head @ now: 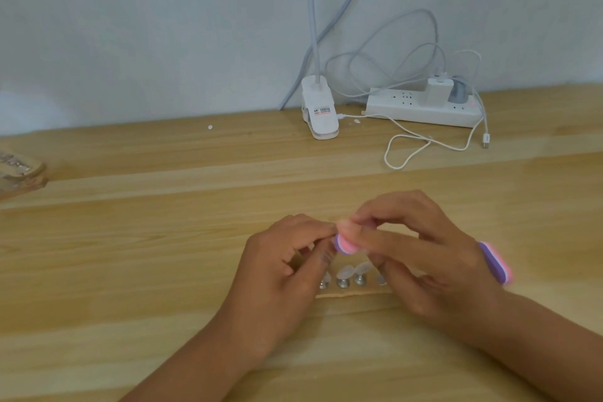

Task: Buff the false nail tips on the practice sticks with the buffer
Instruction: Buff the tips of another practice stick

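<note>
Two-handed above counter [163,238] near edge: clamps right hand [421,254] fingers on buffer [345,244], pinches left hand [280,271] fingers on apparent practice stick [313,243], steadying it for rubbing.

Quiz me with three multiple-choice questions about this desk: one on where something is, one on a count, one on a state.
1. Where does the spare buffer lie?
A. against the wall
B. on the table, just right of the right hand
C. at the far left edge

2. How many pink-and-purple buffers are in view?
A. one
B. two
C. four

3. What state is the white charger in?
A. plugged into the power strip
B. lying loose on the wood
C. hanging by its cable

Answers:
1 B: the spare buffer lies flat on the wood beside the right wrist.
2 B: the held buffer is in the right hand's fingers, and the spare one lies on the table.
3 A: the charger stands upright in a socket of the strip.
</note>
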A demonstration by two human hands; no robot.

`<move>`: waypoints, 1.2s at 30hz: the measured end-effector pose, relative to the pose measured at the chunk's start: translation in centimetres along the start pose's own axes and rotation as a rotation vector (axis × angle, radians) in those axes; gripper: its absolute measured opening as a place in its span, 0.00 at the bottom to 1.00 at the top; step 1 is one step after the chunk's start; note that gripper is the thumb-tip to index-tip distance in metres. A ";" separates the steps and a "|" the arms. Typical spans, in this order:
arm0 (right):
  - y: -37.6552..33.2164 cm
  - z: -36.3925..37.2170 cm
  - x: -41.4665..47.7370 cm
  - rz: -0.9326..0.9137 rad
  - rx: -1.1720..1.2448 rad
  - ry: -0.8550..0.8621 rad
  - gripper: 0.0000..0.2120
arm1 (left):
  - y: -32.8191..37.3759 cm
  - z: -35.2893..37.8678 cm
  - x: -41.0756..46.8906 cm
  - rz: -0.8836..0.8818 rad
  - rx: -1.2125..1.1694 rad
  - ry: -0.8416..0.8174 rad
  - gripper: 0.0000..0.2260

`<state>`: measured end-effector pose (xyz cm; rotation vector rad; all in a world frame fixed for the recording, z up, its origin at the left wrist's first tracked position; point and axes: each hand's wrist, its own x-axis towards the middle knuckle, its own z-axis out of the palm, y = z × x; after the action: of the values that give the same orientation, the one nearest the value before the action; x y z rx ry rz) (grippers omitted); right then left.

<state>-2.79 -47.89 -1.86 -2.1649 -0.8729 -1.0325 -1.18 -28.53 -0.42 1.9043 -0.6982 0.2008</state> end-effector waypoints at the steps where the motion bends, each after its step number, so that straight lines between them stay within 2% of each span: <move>1: 0.1 0.1 0.1 0.001 -0.004 -0.009 0.18 | 0.0 0.0 0.0 0.003 0.001 0.000 0.07; 4: 0.3 0.3 0.3 0.045 -0.034 0.038 0.19 | -0.3 0.0 0.0 -0.006 0.013 0.025 0.07; 8: 0.0 0.1 -0.2 -0.048 -0.065 -0.041 0.23 | -0.2 -0.1 0.1 0.022 0.050 0.003 0.07; 12: 0.2 0.4 0.2 0.058 -0.044 0.017 0.19 | -0.3 -0.1 0.0 -0.011 0.016 0.017 0.07; 16: -0.2 0.1 0.1 -0.025 -0.021 -0.010 0.20 | 0.0 -0.2 0.0 -0.023 -0.033 -0.036 0.07; 20: 0.1 0.4 0.3 0.086 0.016 0.053 0.16 | -0.1 -0.1 -0.1 -0.075 -0.089 -0.024 0.07; 24: -0.2 0.1 0.1 0.029 0.070 0.018 0.14 | 0.0 -0.2 -0.1 -0.072 -0.099 -0.059 0.09; 28: 0.2 0.4 0.4 0.108 0.063 0.060 0.14 | -0.2 -0.3 -0.2 -0.086 -0.127 -0.030 0.07; 36: -0.2 0.3 0.2 0.075 0.068 0.018 0.14 | -0.1 -0.2 -0.1 -0.103 -0.124 -0.061 0.08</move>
<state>-2.71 -47.47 -1.78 -2.1116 -0.8011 -0.9705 -1.21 -28.30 -0.45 1.8283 -0.6367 0.0341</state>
